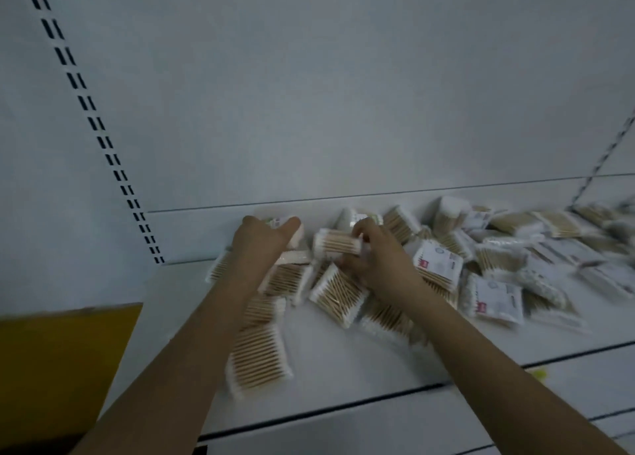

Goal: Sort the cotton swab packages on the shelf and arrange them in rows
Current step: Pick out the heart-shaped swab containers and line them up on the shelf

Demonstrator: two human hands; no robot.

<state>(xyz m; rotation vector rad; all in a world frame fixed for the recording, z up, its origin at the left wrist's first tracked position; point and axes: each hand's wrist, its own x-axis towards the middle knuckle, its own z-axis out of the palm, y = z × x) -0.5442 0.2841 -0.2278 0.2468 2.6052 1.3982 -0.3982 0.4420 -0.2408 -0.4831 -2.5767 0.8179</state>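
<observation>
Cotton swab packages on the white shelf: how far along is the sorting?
Early. A short line of clear wooden-stick swab packs runs along the shelf's left. The right hand pinches one pack; the left hand holds another. The jumbled pile remains unsorted.

A shop aisle is suggested by the fittings. A white metal shelf [343, 361] is mounted against a plain white back panel [309, 93], and a slotted upright [92, 124] with paired black slots is seen at the left of the shelf, as used in retail gondola racking. Many identical sealed cotton swab packages [498, 258], some with printed labels, are heaped on the shelf like stocked merchandise.
</observation>
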